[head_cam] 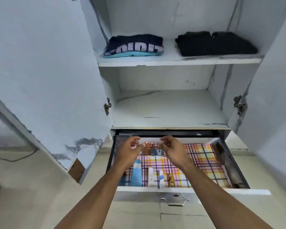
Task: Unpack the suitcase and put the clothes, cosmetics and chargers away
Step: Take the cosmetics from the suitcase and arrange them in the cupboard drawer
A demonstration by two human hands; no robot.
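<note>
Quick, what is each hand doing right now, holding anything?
Left hand: fingers loosely curled over the drawer, nothing visibly held.
Right hand: the same, loosely curled, nothing visibly held.

Cable point(15, 158) trails across tiled floor point(31, 204) left of wardrobe.

Large striped letters on folded navy shirt point(134, 45), upside down, not clearly readable

Person, head view: left hand point(130, 150) and right hand point(172, 148), forearms bare behind the fingers, no sleeves showing
</note>
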